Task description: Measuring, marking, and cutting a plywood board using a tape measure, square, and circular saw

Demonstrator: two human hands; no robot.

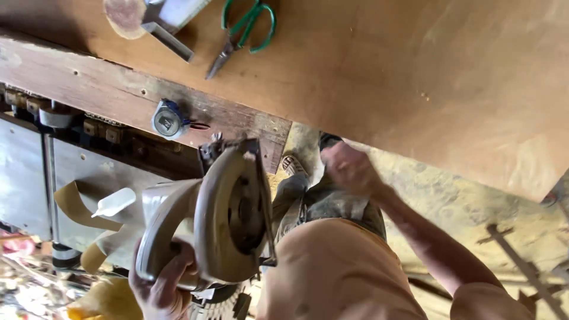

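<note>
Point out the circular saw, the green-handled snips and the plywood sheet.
circular saw [228,216]: head view, on its round blade guard.
green-handled snips [246,29]: head view, on the handles.
plywood sheet [415,71]: head view, on its bare face.

Open plywood [415,71] across upper right of frame, clear for a hand. Upper left crowded: shears [249,26], metal bracket [169,38], round pad [124,15]. Centre blocked by saw [228,216], gripped at lower left by left hand [160,290]. Right hand [349,169] just under plywood edge at centre. Left edge filled by metal machine [35,172].
</note>
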